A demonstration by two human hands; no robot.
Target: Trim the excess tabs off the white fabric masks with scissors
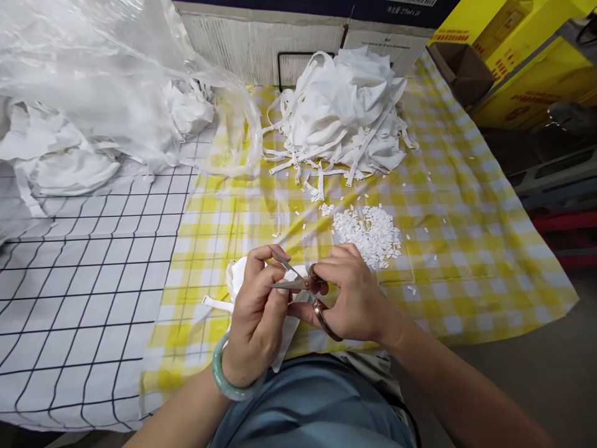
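My right hand (347,289) is closed on a pair of scissors (298,284), its fingers through the bronze-coloured handles. The blades stand apart and point left, at the fingertips of my left hand (261,305). That hand, with a green bangle at its wrist, pinches a white cloth piece with straps (237,277). One strap end (212,302) sticks out to the left. Part of the cloth hangs below my hands, and much of it is hidden by my fingers. Just beyond my right hand lies a heap of small white clippings (370,235).
A pile of white strapped cloth pieces (349,115) lies at the back, in front of a large carton (261,46). At the left, a clear plastic bag (116,81) holds more white pieces. A yellow checked cloth (448,274) covers the table; yellow boxes (522,81) stand back right.
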